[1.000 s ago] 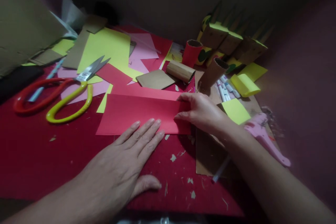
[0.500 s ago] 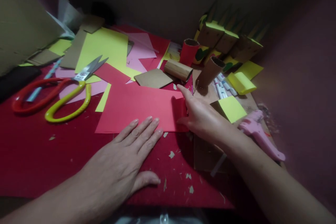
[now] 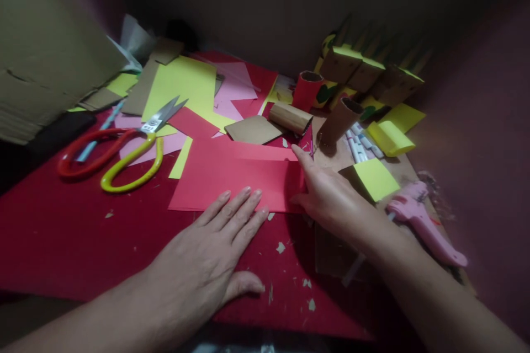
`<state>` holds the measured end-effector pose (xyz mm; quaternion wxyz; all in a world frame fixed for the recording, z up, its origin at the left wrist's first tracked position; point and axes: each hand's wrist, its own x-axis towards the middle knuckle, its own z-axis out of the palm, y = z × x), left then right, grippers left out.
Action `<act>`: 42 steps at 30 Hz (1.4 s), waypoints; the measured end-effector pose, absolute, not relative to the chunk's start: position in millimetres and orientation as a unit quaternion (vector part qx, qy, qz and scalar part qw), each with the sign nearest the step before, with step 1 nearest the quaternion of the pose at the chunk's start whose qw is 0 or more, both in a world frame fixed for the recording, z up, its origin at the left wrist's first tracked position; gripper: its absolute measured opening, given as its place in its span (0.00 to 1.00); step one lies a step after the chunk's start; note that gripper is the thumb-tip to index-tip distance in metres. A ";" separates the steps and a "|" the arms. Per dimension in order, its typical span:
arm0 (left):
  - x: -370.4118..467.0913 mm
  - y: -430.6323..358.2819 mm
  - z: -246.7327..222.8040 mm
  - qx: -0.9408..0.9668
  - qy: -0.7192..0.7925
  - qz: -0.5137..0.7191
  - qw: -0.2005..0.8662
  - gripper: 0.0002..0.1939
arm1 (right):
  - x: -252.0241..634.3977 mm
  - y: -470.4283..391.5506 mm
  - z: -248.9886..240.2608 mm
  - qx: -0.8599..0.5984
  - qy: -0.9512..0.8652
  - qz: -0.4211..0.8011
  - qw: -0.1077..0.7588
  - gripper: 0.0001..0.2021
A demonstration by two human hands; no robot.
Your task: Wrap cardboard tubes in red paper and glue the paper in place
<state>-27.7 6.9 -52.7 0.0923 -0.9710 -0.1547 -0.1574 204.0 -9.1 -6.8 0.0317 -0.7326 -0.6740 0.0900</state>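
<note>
A sheet of red paper (image 3: 232, 171) lies on the red tabletop, with its right part raised and in shadow. My left hand (image 3: 211, 248) rests flat, fingers stretched out over the paper's lower edge. At the right end my right hand (image 3: 331, 193) grips the red paper, thumb near the lower corner and forefinger near the upper one; its other fingers are hidden. Just beyond the paper are a piece of cardboard (image 3: 254, 129) and a cardboard tube (image 3: 290, 117) on its side. Scissors (image 3: 151, 127) with red and yellow handles lie to the left.
A pink glue gun (image 3: 426, 226) lies at the right, by a yellow-topped piece (image 3: 376, 179) and several markers (image 3: 360, 142). A red tube (image 3: 307, 91) and a brown tube (image 3: 339, 121) stand behind. Yellow paper (image 3: 182, 85) and other scraps cover the back left.
The view has shifted, so everything sits farther right. The paper's right part now shows a fold edge along its top. Both hands keep nearly the same places on the paper.
</note>
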 end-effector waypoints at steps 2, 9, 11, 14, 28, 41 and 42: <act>-23.8 7.1 -53.1 -0.970 -0.151 -0.156 0.106 0.42 | 203.3 -9.0 -6.3 -0.725 -0.685 0.077 0.012 0.46; -15.5 2.8 -55.5 -0.962 -0.183 -0.172 0.106 0.41 | 199.3 -10.4 -1.0 -0.737 -0.672 0.069 -0.019 0.45; -14.8 2.3 -54.5 -0.961 -0.182 -0.177 0.113 0.40 | 197.7 -11.7 1.5 -0.736 -0.673 0.053 -0.044 0.43; -14.4 2.4 -51.6 -0.959 -0.178 -0.174 0.137 0.41 | 195.9 -12.8 7.1 -0.725 -0.682 0.041 -0.085 0.34; -16.2 9.8 -49.3 -0.951 -0.165 -0.211 0.157 0.36 | 178.3 -50.4 -28.7 -0.591 -0.796 -0.087 0.102 0.16; -42.4 29.0 -94.7 -0.969 -0.115 -0.197 0.091 0.36 | 164.8 -60.2 -70.3 -0.558 -0.790 -0.186 0.170 0.18; -43.4 28.9 -95.9 -0.969 -0.115 -0.194 0.095 0.34 | 162.2 -61.2 -77.7 -0.564 -0.784 -0.193 0.175 0.17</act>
